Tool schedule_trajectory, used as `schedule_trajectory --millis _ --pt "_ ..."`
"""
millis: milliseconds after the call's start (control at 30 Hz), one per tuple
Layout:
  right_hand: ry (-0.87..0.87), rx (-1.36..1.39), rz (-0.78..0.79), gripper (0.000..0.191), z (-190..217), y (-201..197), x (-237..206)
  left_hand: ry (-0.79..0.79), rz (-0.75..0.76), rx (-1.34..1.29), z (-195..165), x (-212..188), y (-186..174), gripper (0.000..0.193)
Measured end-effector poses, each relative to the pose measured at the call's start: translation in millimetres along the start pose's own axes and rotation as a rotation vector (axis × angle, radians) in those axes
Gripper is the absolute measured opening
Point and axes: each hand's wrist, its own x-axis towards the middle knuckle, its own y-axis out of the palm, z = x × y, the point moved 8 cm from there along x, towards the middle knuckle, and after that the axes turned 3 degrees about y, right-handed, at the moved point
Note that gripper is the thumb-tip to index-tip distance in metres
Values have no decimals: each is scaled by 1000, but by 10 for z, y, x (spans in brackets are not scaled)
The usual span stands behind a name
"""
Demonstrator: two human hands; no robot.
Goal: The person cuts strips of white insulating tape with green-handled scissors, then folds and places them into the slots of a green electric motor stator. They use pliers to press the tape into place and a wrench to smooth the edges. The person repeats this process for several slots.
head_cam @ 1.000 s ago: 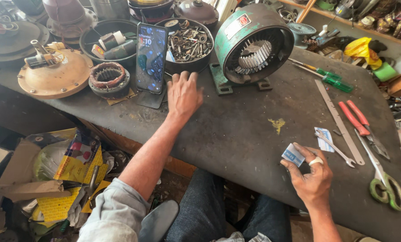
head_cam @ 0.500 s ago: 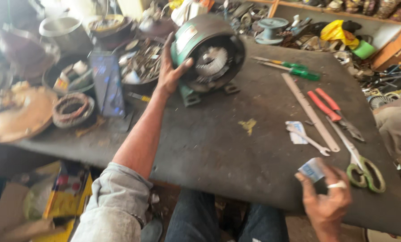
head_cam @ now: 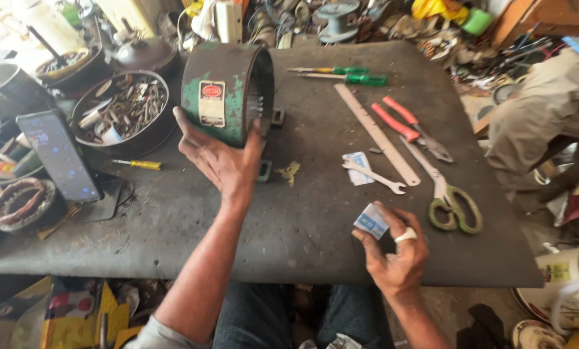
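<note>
My left hand [head_cam: 221,161] grips the near edge of a green metal motor housing [head_cam: 228,87], a round shell with a red and white label, which stands on the dark worktable [head_cam: 289,220]. My right hand [head_cam: 396,252] is held above the table's front right part, pinching a small white and blue packet [head_cam: 371,220]; a white ring sits on one finger. A flat spanner [head_cam: 373,176] lies on a scrap of paper just beyond that hand.
A phone [head_cam: 58,155] stands propped at the left beside a round pan of metal parts [head_cam: 124,110]. A steel ruler [head_cam: 375,132], red pliers [head_cam: 409,128], green-handled scissors [head_cam: 451,200], green screwdrivers [head_cam: 341,74] and a yellow one [head_cam: 137,165] lie about. Another person's clothed leg [head_cam: 548,110] is at the right.
My left hand went from flat on the table to the motor housing, and the housing has been turned so its labelled side faces me. My right hand stayed low with the packet.
</note>
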Motion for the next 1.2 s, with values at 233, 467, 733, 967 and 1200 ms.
schedule_trajectory --millis 233,467,733,967,1200 --pt "-32 58 -27 53 43 -72 11 183 -6 157 -368 137 -104 114" --pt "-77 79 -61 50 64 -138 -19 71 191 170 -418 215 -143 96" --pt "-175 -28 -155 49 132 -218 -57 257 208 -41 -391 49 -672 103" --pt "-127 -48 -122 51 59 -158 -95 411 484 -527 80 317 -883 104" --pt "-36 -3 -109 51 45 -192 -75 391 1019 -577 -123 688 -392 104"
